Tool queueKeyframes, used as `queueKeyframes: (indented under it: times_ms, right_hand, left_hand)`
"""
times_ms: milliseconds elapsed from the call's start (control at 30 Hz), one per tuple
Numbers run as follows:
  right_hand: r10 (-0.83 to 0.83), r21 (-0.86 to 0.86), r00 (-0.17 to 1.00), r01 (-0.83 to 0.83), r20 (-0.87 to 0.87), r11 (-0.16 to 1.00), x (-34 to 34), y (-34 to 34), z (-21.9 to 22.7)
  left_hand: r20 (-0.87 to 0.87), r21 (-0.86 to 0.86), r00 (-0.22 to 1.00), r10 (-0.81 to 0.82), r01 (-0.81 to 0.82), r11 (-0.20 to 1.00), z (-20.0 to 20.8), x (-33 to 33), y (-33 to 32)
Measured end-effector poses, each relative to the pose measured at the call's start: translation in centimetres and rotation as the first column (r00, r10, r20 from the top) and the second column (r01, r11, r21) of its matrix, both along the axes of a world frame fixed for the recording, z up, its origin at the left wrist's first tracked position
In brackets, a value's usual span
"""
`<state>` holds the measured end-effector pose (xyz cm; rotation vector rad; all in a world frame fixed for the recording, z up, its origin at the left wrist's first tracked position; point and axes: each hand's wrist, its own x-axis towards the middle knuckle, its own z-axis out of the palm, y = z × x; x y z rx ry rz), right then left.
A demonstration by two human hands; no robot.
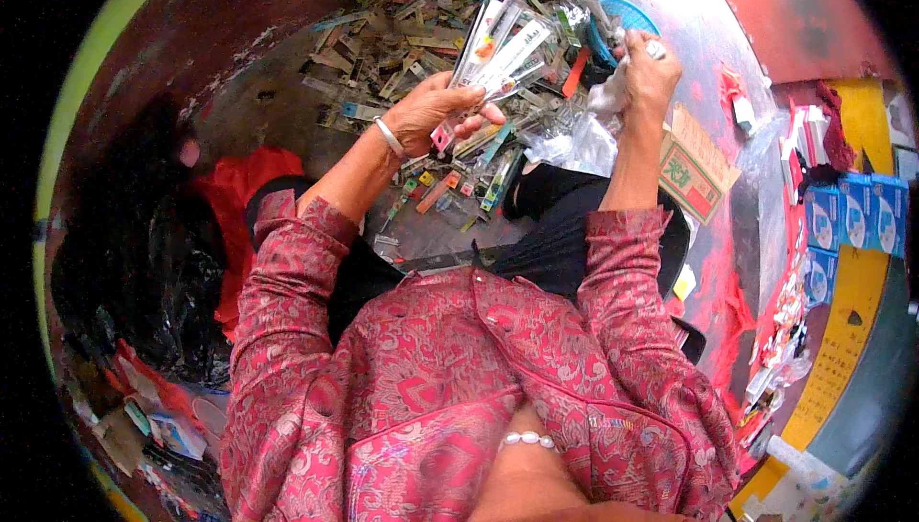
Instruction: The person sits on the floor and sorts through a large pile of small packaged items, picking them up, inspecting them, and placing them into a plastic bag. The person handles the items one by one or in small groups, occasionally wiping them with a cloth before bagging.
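Strips [509, 60]: slim, clear and white, loosely fanned.

A heap of slim, flat packets [392, 55] spreads across the floor. Over the near side of the heap, the left hand [442, 112], a pale bangle [391, 138] at its wrist, grips a fanned bunch of white and clear packets [500, 51]. To the right of the heap, the right hand [653, 77] pinches a crumpled whitish piece [607, 97], its material hard to tell. A blue basket [630, 14] stands at the heap's right edge, and clear plastic [584, 146] lies at its near right edge. Further right of the heap are a printed carton [697, 166] and, well apart, blue boxes [855, 215]. Left of and nearer than the heap lie red plastic [251, 177] and a black bag [134, 244].
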<state>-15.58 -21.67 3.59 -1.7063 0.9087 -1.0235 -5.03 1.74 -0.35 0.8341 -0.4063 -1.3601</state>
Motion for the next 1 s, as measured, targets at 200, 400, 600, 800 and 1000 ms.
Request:
queueKeyframes:
  times_ms: [200, 400, 600, 800, 1000]
  right_hand:
    - [0.358, 0.091, 0.931, -0.352, -0.072, 0.932, 1.3, 5.7, 1.5]
    - [0.422, 0.134, 0.894, -0.405, -0.148, 0.905, 2.0, 4.7, -0.9]
    - [0.400, 0.097, 0.850, -0.392, -0.344, 0.915, 1.5, 3.8, -0.6]
    - [0.077, -0.287, 0.861, -0.251, -0.503, 0.924, 1.4, 5.0, 0.1]
    - [0.293, -0.168, 0.899, -0.360, -0.327, 0.918, 2.3, 5.5, -0.6]
  left_hand:
    - [0.428, 0.148, 0.904, -0.001, -0.068, 0.987, -0.6, -0.5, -1.1]
    - [0.303, 0.129, 0.953, 0.026, -0.068, 0.989, 0.1, -1.0, -1.1]
    - [0.055, 0.085, 0.998, -0.028, 0.024, 0.996, -0.5, -0.6, -1.1]
    - [0.077, 0.166, 0.997, 0.032, -0.044, 0.985, -1.4, -0.8, -1.3]
    - [0.343, 0.184, 0.939, 0.007, -0.074, 0.980, -1.4, -1.2, -1.8]
